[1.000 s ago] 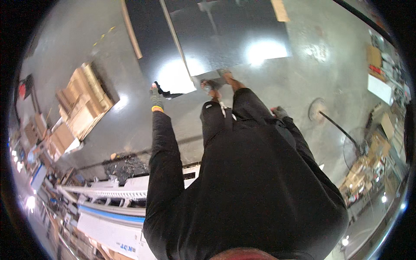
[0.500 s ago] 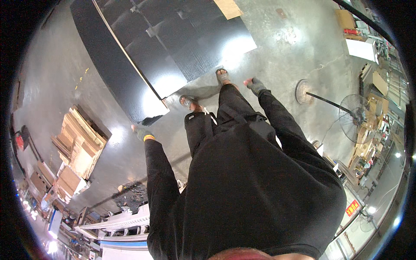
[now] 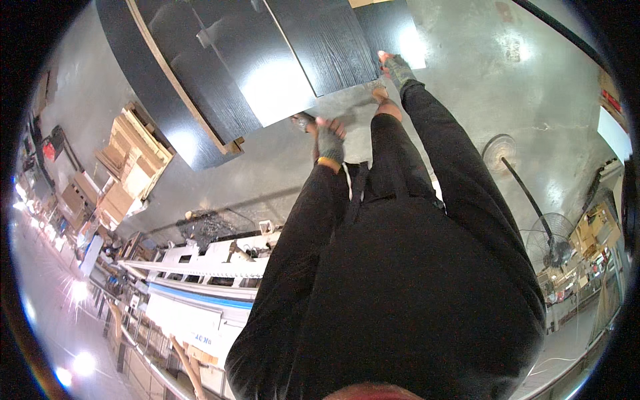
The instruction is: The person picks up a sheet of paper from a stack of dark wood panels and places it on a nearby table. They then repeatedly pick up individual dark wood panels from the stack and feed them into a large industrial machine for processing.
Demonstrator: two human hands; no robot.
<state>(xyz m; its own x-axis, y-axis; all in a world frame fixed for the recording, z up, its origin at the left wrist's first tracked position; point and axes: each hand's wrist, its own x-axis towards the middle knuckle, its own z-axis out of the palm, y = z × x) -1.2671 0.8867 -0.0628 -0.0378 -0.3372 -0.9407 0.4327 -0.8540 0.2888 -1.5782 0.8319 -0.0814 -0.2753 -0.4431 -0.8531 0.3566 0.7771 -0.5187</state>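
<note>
Black wood-grain panels lie in stacks in front of me. My left hand [image 3: 331, 141], in a grey fingertip-less glove with an orange cuff, hangs just short of the near edge of the middle panel [image 3: 257, 63]. Its bare fingers are apart and hold nothing. My right hand [image 3: 398, 69], gloved the same way, is beside the near right corner of the grained panel [image 3: 337, 50]. Thumb and fingers look apart there; whether they touch the panel is unclear. Farther right lies another black panel [image 3: 393, 30], partly under the grained one.
On the left, a pile of cardboard and wooden boards [image 3: 137, 153] rests on the concrete floor [image 3: 460, 100]. A pedestal fan [image 3: 550, 240] stands to my right. A long white machine with a blue strip [image 3: 200, 293] is at the lower left.
Both hands have moved toward the panels, the left one inward to the right and the right one forward to the grained panel's corner. The view has shifted as I step and lean.
</note>
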